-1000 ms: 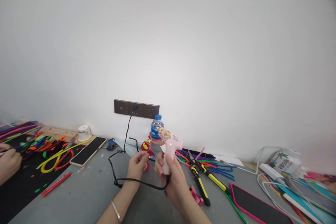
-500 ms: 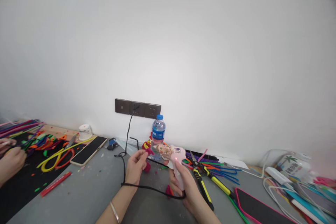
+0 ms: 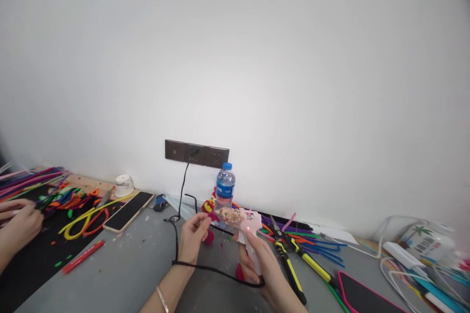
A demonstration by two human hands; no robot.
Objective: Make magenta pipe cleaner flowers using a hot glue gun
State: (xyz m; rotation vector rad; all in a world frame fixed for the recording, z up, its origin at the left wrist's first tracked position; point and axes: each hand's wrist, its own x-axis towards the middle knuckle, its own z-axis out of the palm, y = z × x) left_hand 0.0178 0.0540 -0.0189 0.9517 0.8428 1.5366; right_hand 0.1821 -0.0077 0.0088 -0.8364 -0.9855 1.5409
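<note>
While gripped in the right hand (image 3: 255, 259) above the grey tabletop (image 3: 128, 274), nozzle end directed toward the left hand (image 3: 194, 237): pink glue gun (image 3: 251, 222), small red light visible on its body. Pinched between thumb and fingertips of the left hand: small magenta piece (image 3: 213, 216), just beside the nozzle tip; contact between the two not possible to confirm. Below the left fingertips: rounded magenta piece (image 3: 209, 237). Routed from the handle across the left wrist: black cord (image 3: 198, 267). Behind the nozzle: upright bottle (image 3: 225, 190) with blue cap and, partly hidden beside it, red-and-yellow figure (image 3: 207, 206). Mounted on the wall (image 3: 316, 83): dark socket panel (image 3: 197, 154). To the right of the right hand: shears (image 3: 290, 266) with yellow-and-black handles spread apart, near multicoloured pipe cleaners (image 3: 326, 249); farther right, pink-cased phone (image 3: 367, 298). To the left: pale-cased phone (image 3: 128, 211), red marker (image 3: 83, 257) and white tub (image 3: 124, 186). At far left, over a black mat (image 3: 29, 279): another person's hands (image 3: 27, 222).
</note>
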